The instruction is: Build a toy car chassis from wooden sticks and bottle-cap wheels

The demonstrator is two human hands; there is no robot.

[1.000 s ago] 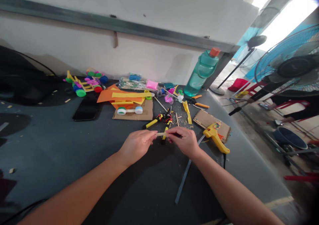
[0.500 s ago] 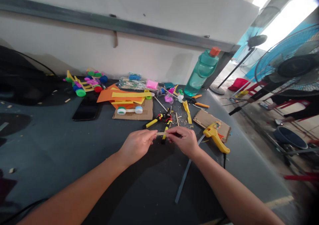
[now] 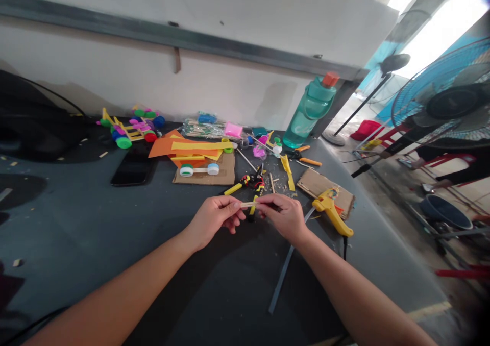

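A short pale wooden stick point(image 3: 248, 204) is held level between my two hands, above the dark table. My left hand point(image 3: 216, 218) pinches its left end between thumb and forefinger, the other fingers curled loosely below. At the right end, my right hand point(image 3: 282, 216) grips it with closed fingertips that hide that end. Just behind the stick lie wire cutters point(image 3: 254, 181) with yellow and black handles, spread apart. Another wooden stick point(image 3: 272, 182) and small scraps lie beside the cutters. A yellow hot glue gun point(image 3: 332, 211) with a long glue stick point(image 3: 282, 279) rests right of my right hand.
Behind my hands, a cardboard piece point(image 3: 204, 176) carries a bottle-cap axle point(image 3: 199, 170) and coloured paper strips point(image 3: 191, 147). A phone point(image 3: 132, 167), small toy cars point(image 3: 133, 126), a teal bottle point(image 3: 309, 114) and orange-handled pliers point(image 3: 309, 161) surround them. A fan point(image 3: 451, 101) stands at the right.
My left hand has turned slightly and shifted its grip, so its lower fingers now show below the stick. The right hand stays nearly in place.
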